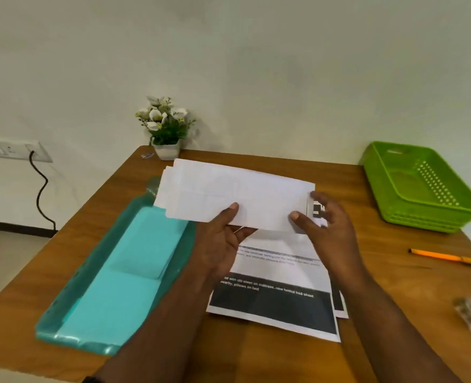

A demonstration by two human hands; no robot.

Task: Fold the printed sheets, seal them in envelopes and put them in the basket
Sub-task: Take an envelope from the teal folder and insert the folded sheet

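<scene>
Now both hands up, left hand [223,239] pinching white envelope [234,194], right hand [325,225] apparently pinching folded sheet [315,211]

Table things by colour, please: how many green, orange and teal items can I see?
Green: 1, the basket
Orange: 1, the pen
Teal: 1, the plastic-wrapped envelope pack
Total: 3

Bare forearms, dark wristband on left hand [223,244]
</scene>
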